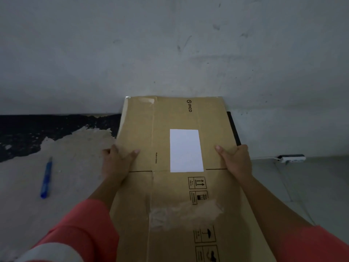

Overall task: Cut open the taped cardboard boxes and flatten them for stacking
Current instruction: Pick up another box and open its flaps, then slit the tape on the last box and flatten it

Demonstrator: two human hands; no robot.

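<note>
So the flattened cardboard box is out in front of the person, far end right up at the grey wall, white label facing up. Left hand grips the left edge, thumb on top and fingers curled under; right hand does the same on the right edge. A blue box cutter lies on the floor well off to the left, and there's a power strip off to the right.
</note>
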